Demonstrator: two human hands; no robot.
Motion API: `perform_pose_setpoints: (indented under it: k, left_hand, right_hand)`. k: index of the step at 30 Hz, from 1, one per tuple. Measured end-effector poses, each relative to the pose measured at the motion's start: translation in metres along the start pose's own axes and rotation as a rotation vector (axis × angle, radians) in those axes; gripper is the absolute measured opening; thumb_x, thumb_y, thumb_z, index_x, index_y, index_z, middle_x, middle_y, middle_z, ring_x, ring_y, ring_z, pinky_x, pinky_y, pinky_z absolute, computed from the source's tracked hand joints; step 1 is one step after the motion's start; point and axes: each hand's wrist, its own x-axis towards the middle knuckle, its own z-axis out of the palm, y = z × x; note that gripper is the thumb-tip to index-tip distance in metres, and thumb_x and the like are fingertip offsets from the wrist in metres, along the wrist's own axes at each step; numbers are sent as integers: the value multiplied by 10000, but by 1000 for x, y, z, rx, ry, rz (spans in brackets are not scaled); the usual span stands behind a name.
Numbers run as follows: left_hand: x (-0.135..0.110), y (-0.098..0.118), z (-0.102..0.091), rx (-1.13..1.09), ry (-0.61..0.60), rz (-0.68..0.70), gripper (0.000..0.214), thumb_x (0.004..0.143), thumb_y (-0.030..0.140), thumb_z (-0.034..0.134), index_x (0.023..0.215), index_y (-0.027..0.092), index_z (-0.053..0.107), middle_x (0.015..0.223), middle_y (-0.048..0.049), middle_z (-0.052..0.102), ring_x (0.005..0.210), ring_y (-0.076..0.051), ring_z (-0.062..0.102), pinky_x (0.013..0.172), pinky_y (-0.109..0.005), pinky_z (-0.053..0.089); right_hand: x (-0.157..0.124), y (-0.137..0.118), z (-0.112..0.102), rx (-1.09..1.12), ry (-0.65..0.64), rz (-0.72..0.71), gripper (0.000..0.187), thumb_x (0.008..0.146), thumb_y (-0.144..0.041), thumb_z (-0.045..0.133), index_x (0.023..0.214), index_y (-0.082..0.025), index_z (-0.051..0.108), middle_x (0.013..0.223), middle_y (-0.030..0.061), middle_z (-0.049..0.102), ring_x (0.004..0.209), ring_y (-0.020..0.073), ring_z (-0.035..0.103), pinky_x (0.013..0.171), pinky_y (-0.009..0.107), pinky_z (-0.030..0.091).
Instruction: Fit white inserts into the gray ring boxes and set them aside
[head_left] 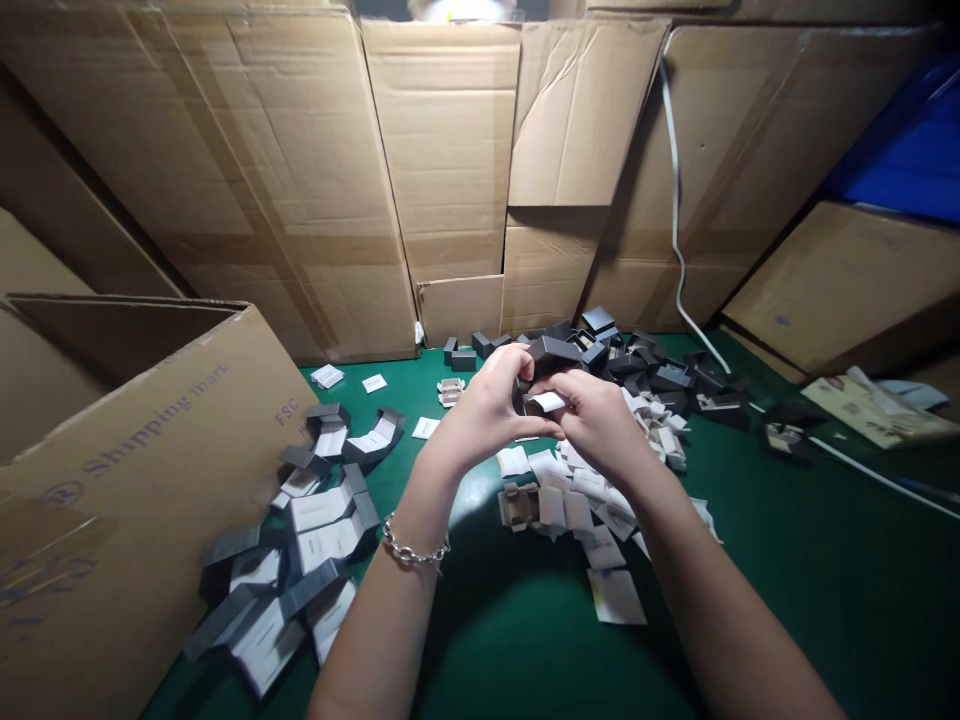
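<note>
My left hand point(491, 402), with a chain bracelet point(412, 552) at the wrist, is closed round a small black box point(553, 352) whose lid seems raised. My right hand point(602, 418) pinches a small white paper piece point(550, 401) at the opening of that box. The fingers partly hide the box's inside. Below the hands lies a loose pile of white paper pieces point(600, 547), with a small open carton point(517, 507) at its left edge. Behind my right hand is a heap of black boxes point(670, 377), several of them open.
At left, open black boxes with white inserts point(330, 540) lie beside a large cardboard carton point(172, 440). Cardboard panels point(457, 150) wall the back of the green table point(480, 630). A white cable point(675, 180) hangs down at right, near a plastic bag point(874, 408).
</note>
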Motion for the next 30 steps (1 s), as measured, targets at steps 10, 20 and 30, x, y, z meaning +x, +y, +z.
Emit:
perform_pose_setpoints:
  k: [10, 20, 30]
  left_hand:
    - [-1, 0, 2, 21, -9, 22, 510, 602, 401, 822, 826, 198, 411, 1107, -96, 546, 1004, -227, 534, 797, -363, 490]
    - [-1, -4, 3, -246, 10, -140, 565, 574, 367, 839, 950, 193, 456, 1065, -56, 543, 972, -204, 579, 819, -373, 518]
    - [-4, 0, 7, -412, 34, -135, 636, 576, 287, 837, 1004, 239, 369, 1314, -83, 427, 1137, -218, 535, 866, -364, 525]
  right_hand:
    - [-7, -3, 4, -403, 166, -148, 88, 844, -184, 572, 837, -205, 657, 780, 24, 654, 621, 146, 569, 500, 244, 300]
    - [-7, 0, 2, -205, 312, 23, 157, 776, -294, 634, 844, -235, 505, 785, 15, 570, 674, 174, 530, 554, 270, 332]
    - [9, 7, 15, 650, 327, 476, 754, 544, -353, 770, 1173, -242, 370, 1097, 68, 548, 833, 179, 580, 751, 350, 496]
